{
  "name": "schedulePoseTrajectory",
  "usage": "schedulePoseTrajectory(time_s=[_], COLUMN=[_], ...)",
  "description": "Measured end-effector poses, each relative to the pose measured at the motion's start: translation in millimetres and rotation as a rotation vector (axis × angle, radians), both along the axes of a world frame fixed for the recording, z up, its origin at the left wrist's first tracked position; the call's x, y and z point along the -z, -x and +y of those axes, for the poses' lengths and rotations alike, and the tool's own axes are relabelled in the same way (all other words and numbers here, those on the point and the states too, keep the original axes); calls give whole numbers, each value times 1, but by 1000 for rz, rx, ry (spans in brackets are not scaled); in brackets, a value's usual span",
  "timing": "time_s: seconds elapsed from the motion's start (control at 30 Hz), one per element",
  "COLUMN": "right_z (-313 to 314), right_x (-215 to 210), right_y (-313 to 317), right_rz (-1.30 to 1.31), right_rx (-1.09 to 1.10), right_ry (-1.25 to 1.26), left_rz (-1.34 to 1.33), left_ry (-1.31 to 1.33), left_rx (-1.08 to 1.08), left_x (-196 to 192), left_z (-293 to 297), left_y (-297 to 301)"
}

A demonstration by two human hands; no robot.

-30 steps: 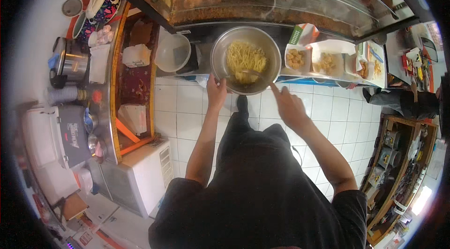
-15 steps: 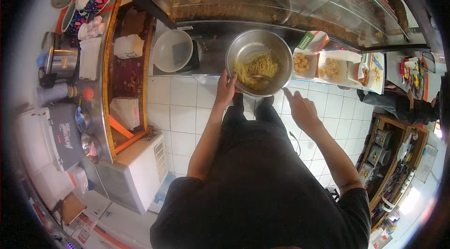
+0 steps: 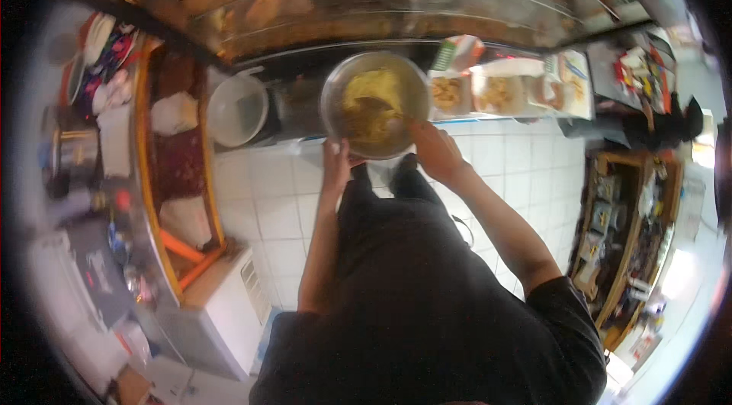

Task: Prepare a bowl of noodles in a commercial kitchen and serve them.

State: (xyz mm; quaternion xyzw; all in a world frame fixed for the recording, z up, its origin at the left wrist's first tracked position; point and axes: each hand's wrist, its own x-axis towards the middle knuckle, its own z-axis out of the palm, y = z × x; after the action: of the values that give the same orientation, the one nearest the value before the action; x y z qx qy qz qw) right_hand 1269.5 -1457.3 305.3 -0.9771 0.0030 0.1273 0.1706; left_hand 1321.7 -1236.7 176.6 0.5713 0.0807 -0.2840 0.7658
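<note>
A round metal bowl (image 3: pixel 408 81) of yellow noodles (image 3: pixel 364 92) is held in front of me over the counter edge. My left hand (image 3: pixel 335 162) grips the bowl's near rim from below. At the near right rim is my right hand (image 3: pixel 433 152), fingers touching the bowl. A dark blurred shape (image 3: pixel 375 109) runs from that hand into the noodles; I cannot tell whether it is a utensil or a shadow. My dark apron and shoes show beneath the bowl.
A white empty bowl (image 3: pixel 238 109) sits left of the metal one. Trays of fried food (image 3: pixel 499 92) line the counter to the right, under a glass display case (image 3: pixel 366 1). A wooden counter (image 3: pixel 179 168), a white appliance (image 3: pixel 229 306) and right-hand shelves (image 3: pixel 625 229) border the tiled floor.
The bowl has tilted and shifted slightly toward me. My right hand has moved from beside the bowl onto its right rim, and a dark shape now lies across the noodles.
</note>
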Motion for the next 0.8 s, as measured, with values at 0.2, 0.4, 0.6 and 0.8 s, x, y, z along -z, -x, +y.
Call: schedulePoseTrajectory(time_s=[0.2,0.4,0.6,0.8], right_z=[-48,-10,9,0], right_x=[59,-16,25,0], right_y=[-18,17,20,13], right_rz=[-200,-149,-50,90], right_rx=[-211,-57,28,105], right_ry=[71,-125,120,284], left_rz=[-64,72,60,14], left_ry=[56,248,190,27], left_rx=[65,25,18,40], left_x=[-25,-10,-19,-26], left_z=[2,11,9,6], left_y=[-8,-5,-9,-12])
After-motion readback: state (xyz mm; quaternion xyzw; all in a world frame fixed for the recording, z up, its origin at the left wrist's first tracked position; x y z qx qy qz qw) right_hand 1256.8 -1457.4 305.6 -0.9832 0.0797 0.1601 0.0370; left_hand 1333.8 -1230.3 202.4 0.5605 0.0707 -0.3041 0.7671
